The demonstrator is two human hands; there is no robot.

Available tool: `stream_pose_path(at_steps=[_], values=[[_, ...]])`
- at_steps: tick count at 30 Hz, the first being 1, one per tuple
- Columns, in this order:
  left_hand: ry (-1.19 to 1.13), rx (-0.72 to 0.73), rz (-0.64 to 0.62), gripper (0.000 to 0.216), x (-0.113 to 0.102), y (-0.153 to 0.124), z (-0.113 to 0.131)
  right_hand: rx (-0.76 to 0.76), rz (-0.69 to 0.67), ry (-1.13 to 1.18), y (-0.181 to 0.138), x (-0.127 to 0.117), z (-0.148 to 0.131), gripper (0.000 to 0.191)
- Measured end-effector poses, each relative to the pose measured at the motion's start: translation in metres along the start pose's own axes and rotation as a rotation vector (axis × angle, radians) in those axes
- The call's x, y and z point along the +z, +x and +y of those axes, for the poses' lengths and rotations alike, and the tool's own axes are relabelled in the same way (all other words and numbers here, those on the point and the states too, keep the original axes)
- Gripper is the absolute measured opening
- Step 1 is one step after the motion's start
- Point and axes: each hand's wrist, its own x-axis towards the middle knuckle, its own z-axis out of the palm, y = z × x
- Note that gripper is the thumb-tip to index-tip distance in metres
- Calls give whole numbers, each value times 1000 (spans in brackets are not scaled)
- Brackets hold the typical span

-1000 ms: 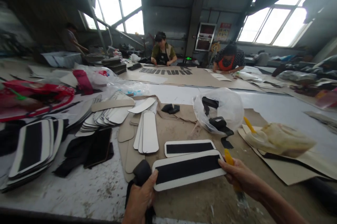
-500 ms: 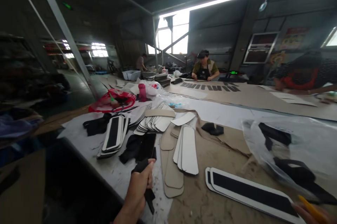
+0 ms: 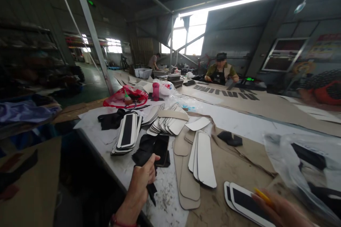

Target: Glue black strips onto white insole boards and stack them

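My left hand (image 3: 142,180), closed in a fist, grips a black fabric strip (image 3: 151,191) whose end hangs below the fingers. Behind it, crumpled black fabric (image 3: 145,145) lies beside a dark flat rectangular object (image 3: 161,149). My right hand (image 3: 283,208), blurred at the lower right, holds a slim yellow tool (image 3: 263,198); its exact kind is unclear. That hand is over two overlapping white-edged panels with black centres (image 3: 241,200), hiding their right part. Between the hands, white rounded strips (image 3: 206,159) are fanned beside beige ones (image 3: 189,184).
A stack of black-centred panels (image 3: 127,131) stands left, near more white pieces (image 3: 170,124). Farther back are a red bag (image 3: 109,102) and a pink bottle (image 3: 156,92). Clear plastic (image 3: 282,149) covers black pieces at right. A co-worker (image 3: 221,70) is at the far table.
The view has turned left, so the scene sits farther right. My right hand with the yellow tool has come left over the black-centred panels. My left hand still grips the black strip.
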Motion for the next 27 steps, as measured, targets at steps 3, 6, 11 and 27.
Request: stream_pose_path(at_steps=[3, 6, 11, 27], values=[[49, -46, -5, 54, 3, -1, -11, -51, -192, -125, 18, 11, -57, 36], [116, -108, -15, 56, 10, -3, -30, -63, -252, -226, 39, 30, -104, 35], [237, -185, -126, 45, 26, -11, -62, -18, -286, -321, 59, 65, -148, 56], [407, -141, -119, 33, 25, 2, -106, 117, -307, -489, 92, 87, -193, 71]])
